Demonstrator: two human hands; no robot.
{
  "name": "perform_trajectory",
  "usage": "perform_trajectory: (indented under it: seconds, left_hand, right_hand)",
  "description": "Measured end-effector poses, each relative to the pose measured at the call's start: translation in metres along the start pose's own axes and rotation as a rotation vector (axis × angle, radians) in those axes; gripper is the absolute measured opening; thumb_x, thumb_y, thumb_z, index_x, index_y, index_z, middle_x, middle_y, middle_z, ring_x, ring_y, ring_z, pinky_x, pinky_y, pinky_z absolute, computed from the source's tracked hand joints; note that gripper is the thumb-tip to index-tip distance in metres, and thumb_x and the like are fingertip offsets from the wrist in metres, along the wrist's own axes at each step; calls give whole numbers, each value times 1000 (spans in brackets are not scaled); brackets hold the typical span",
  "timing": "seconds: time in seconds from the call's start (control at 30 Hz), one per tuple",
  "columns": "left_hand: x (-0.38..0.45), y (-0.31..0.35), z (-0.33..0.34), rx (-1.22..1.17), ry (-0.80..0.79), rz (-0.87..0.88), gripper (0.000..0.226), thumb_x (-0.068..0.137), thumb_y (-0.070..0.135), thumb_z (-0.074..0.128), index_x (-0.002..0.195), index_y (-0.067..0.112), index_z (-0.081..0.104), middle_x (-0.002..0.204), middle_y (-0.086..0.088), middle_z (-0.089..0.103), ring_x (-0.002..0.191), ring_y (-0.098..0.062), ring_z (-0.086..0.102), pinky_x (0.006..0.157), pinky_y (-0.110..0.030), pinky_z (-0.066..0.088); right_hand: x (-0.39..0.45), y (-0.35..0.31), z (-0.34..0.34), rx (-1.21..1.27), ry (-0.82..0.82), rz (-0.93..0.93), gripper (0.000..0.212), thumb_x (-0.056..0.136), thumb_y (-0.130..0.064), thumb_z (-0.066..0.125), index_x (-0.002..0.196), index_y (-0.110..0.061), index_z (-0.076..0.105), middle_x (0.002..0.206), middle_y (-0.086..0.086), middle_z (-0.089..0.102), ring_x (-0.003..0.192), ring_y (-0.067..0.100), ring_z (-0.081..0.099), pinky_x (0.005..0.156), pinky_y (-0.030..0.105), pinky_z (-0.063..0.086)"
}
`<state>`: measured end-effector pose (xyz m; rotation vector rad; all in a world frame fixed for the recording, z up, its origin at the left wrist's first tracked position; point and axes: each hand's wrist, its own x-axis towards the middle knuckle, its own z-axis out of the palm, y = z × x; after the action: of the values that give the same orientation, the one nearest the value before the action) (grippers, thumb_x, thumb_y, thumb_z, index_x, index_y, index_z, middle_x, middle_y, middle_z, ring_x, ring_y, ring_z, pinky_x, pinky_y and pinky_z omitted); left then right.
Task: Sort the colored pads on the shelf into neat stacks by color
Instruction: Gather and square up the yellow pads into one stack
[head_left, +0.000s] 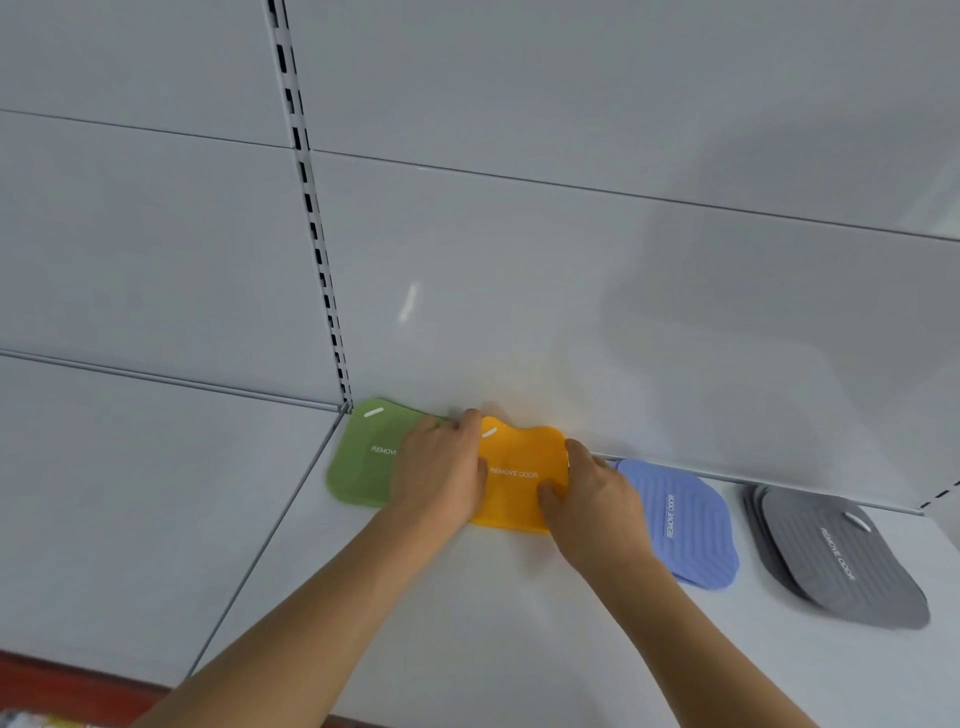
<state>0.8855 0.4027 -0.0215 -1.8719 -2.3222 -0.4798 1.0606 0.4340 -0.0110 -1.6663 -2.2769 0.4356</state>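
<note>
Both hands are on the orange pad (522, 478) just below the middle of the frame. The left hand (441, 470) lies over its left edge with the fingers curled round the top corner, so that side is mostly covered. The right hand (592, 493) has the right edge, thumb pressed on top of the pad and fingers wrapped round behind, where they can't really be seen. So both hands are closed on it, and it's bulging up a bit between them. White print on it reads "REMOVE ODOR", and a small white slot shows near its top left corner.

Left of that sits the green pad (363, 457), tucked into the back corner of the white shelf (467, 623). The left hand hides its right part, so the print only shows "REMOV". Whether the orange one overlaps it, can't tell.

To the right is the blue pad (685, 525), ribbed, with "REMOVE ODOR" running sideways; its lower left is behind the right wrist. Further right, near the frame edge, is the grey stack (836, 561), same wording, a few edges peeking out underneath, blurry enough that I can't count them.
</note>
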Motion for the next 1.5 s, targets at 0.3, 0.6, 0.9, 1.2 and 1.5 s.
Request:
perform_trajectory:
  seconds: [0.3, 0.6, 0.9, 1.2, 1.5]
  left_hand:
    - [8, 1, -3, 59, -96, -33, 23, 102, 23, 58, 123, 16, 55, 113, -8, 73, 109, -32, 62, 79, -39, 43]
    - [-1, -6, 11, 159, 28, 85, 36, 85, 26, 77, 118, 16, 67, 101, -4, 69, 97, -30, 58, 81, -41, 51]
    - [-34, -31, -9, 163, -110, 300, 81, 76, 88, 39, 116, 23, 67, 103, 1, 66, 107, -29, 56, 98, -46, 43]
    - [-27, -37, -3, 150, -123, 408, 69, 83, 79, 39, 96, 21, 73, 97, 3, 69, 106, -26, 59, 100, -43, 46]
    - [-33, -26, -11, 213, -118, 373, 55, 83, 70, 62, 91, 17, 75, 104, -5, 65, 108, -32, 56, 97, -47, 49]
  right_hand:
    - [9, 4, 0, 27, -62, 84, 43, 97, -25, 57, 140, -20, 54, 118, 8, 71, 103, 29, 66, 86, 41, 58]
    - [-4, 10, 4, -230, -51, -32, 34, 103, -43, 43, 118, -19, 61, 110, 4, 63, 107, 26, 56, 78, 36, 52]
    - [-18, 34, -11, -372, -157, -284, 70, 85, -85, 36, 126, -33, 61, 125, -6, 63, 121, 21, 50, 102, 37, 46]
    - [-22, 31, -8, -381, -129, -306, 63, 96, -76, 34, 129, -31, 62, 129, -3, 64, 124, 22, 52, 106, 37, 45]
    - [-28, 38, 2, -402, -24, -303, 72, 93, -77, 25, 127, -28, 65, 124, 2, 66, 120, 28, 58, 101, 43, 51]
